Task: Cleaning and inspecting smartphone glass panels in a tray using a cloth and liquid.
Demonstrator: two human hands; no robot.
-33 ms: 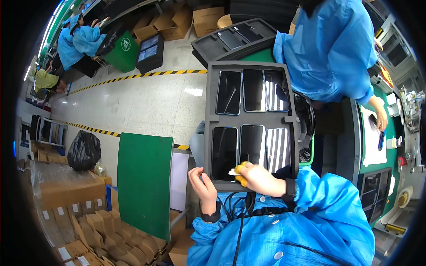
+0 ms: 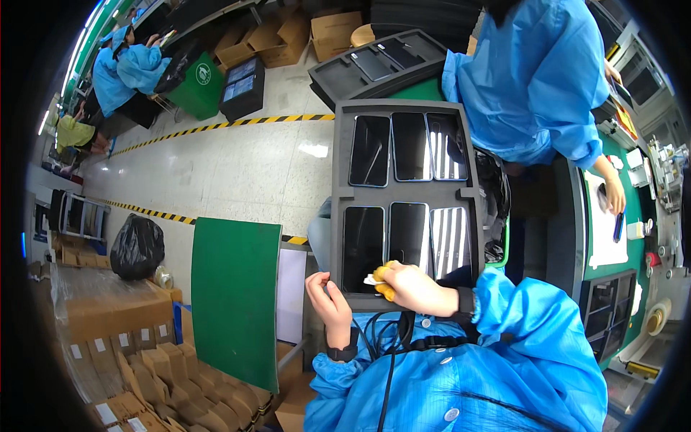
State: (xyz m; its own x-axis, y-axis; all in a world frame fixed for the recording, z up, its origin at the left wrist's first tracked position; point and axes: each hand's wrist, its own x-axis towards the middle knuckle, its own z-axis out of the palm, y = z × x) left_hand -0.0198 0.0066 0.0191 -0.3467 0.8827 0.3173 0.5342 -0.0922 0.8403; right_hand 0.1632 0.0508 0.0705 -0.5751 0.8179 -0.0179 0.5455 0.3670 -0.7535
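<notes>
Grey foam tray [image 2: 407,193] with six dark phones in two rows lies straight ahead, its near left corner pinched by the left hand [image 2: 327,299], while the right hand [image 2: 417,288], yellow caps on its fingertips [image 2: 386,282], closes on a small white cloth [image 2: 373,279] over the near middle phone [image 2: 408,234].
</notes>
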